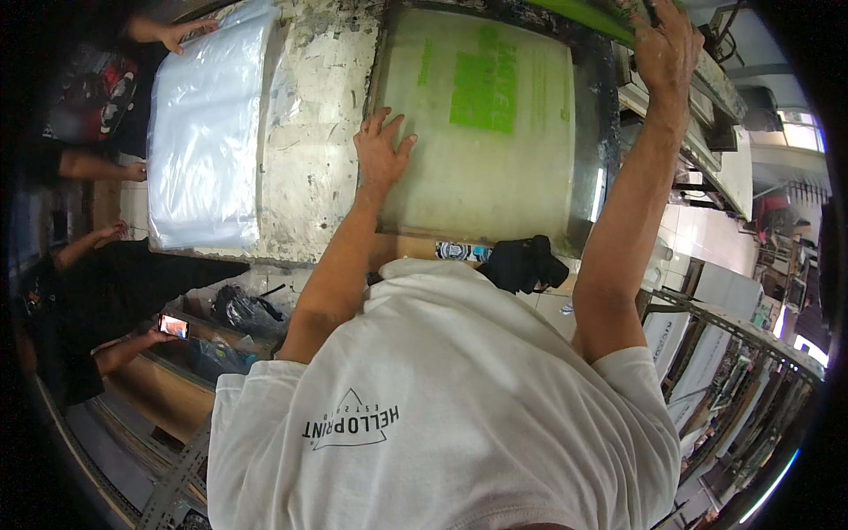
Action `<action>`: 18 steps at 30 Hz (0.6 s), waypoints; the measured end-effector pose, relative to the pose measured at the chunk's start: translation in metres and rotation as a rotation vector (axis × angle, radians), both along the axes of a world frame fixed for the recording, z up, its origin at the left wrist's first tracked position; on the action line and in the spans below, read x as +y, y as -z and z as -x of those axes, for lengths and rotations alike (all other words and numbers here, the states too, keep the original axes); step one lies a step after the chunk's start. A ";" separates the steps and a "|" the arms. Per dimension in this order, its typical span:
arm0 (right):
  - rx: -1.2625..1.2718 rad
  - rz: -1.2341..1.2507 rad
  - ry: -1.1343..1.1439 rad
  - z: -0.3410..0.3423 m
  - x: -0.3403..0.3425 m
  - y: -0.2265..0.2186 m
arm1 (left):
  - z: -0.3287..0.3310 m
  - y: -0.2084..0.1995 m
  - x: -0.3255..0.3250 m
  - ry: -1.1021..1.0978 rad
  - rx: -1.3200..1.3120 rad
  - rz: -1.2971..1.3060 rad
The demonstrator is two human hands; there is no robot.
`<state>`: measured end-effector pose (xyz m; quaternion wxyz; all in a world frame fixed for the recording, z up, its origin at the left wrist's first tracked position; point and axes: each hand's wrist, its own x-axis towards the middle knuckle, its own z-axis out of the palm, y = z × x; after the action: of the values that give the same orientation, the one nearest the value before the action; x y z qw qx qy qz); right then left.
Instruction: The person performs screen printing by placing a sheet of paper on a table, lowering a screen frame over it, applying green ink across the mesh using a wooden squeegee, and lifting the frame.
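Observation:
A framed printing screen (530, 177) with a translucent yellowish mesh and bright green lettering and blocks lies in front of me. At its left edge rests my left hand (382, 150), fingers spread and holding nothing. My right hand (662, 49) reaches to the far right corner. Its fingers bend around the end of a long green-smeared bar (594, 18), partly cut off by the picture's upper edge. Left of the screen, a stack of clear plastic sheets or bags (208, 141) lies on the paint-stained table (309, 132).
At the left, co-workers' hands (181, 34) touch the plastic stack; another person's hand holds a phone (174, 327). A black cloth-like bundle (527, 263) sits at the table's near edge. Metal racks with flat frames (733, 353) stand at the right.

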<state>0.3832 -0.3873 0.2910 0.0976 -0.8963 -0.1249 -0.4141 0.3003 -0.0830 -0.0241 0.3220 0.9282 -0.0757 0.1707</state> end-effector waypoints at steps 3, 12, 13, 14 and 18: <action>-0.048 0.002 -0.091 0.001 0.002 -0.001 | 0.003 -0.003 0.000 -0.005 0.018 -0.013; 0.004 0.014 -0.086 0.000 0.011 -0.015 | -0.002 -0.013 -0.011 -0.079 0.131 -0.079; 0.035 0.001 -0.085 0.000 0.012 -0.018 | -0.005 -0.015 -0.017 -0.097 0.150 -0.095; 0.065 -0.012 -0.086 0.002 0.016 -0.023 | -0.006 -0.020 -0.023 -0.117 0.168 -0.111; 0.154 -0.146 -0.124 -0.003 0.015 -0.022 | -0.006 -0.015 -0.037 -0.088 0.076 -0.178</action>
<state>0.3862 -0.3727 0.3130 0.1975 -0.9065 -0.1417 -0.3453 0.3062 -0.1196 -0.0093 0.2329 0.9614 -0.0374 0.1418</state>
